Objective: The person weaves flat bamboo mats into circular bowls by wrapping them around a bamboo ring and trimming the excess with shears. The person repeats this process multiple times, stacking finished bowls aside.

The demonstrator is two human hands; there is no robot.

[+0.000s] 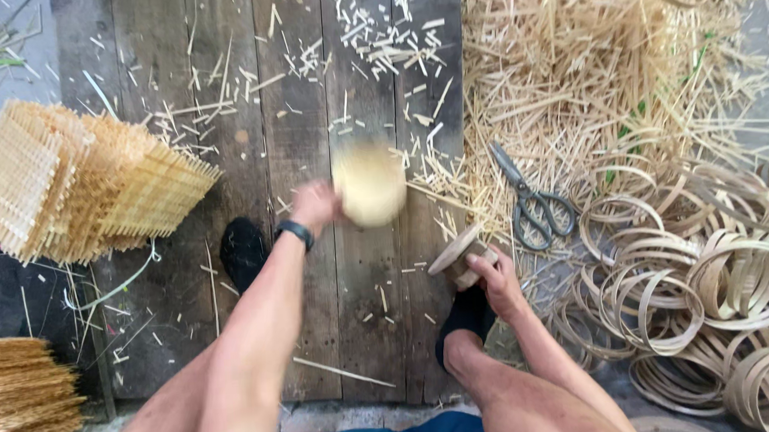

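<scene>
My left hand (315, 204) grips a small pale woven bamboo piece (370, 183), blurred by motion, above the dark wooden planks (296, 115). A black band sits on that wrist. My right hand (498, 277) holds a short round wooden block (457, 256) beside my right foot in a black sock (464, 317). My left foot in a black sock (243, 250) rests on the planks by my left forearm.
Grey scissors (533, 204) lie right of the planks on bamboo scraps. Several bamboo rings (712, 278) pile at right. A heap of cut slivers (595, 56) fills the upper right. Stacked woven square mats (76, 184) sit at left, a bundle of strips (17, 393) at lower left.
</scene>
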